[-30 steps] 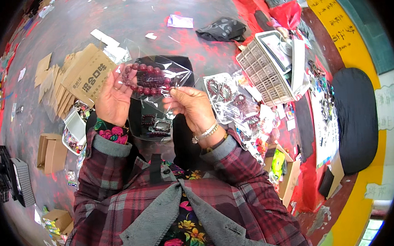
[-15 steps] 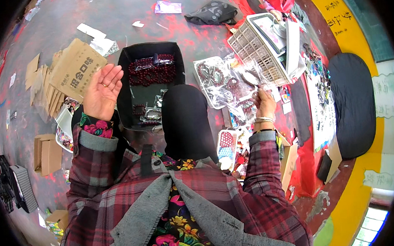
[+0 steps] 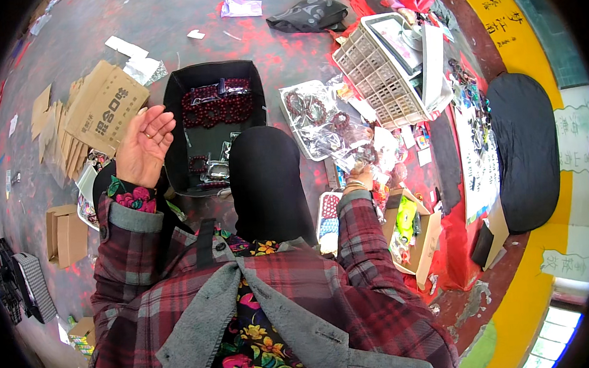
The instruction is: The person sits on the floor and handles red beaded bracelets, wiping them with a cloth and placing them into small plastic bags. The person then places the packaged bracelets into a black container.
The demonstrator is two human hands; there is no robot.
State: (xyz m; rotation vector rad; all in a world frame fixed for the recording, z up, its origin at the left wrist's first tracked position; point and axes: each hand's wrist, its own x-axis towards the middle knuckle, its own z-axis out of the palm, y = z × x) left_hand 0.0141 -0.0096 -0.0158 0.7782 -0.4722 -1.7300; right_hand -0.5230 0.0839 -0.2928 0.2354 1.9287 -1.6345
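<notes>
Left hand (image 3: 145, 150) hovers palm-up, half-curled, near the black box (image 3: 207, 141).

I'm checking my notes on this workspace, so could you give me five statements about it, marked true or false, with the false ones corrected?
1. The right hand is nearer to the bagged bracelets than the left hand is. True.
2. The left hand grips a bead bracelet. False: the left hand appears empty, its fingers grasping nothing.
3. The large heap of dark red beads lies in a white box. False: the heap of dark red beads is in the black box.
4. A bright green package stands in an open cardboard box. True.
5. The lattice basket is right of the black box. True.
</notes>
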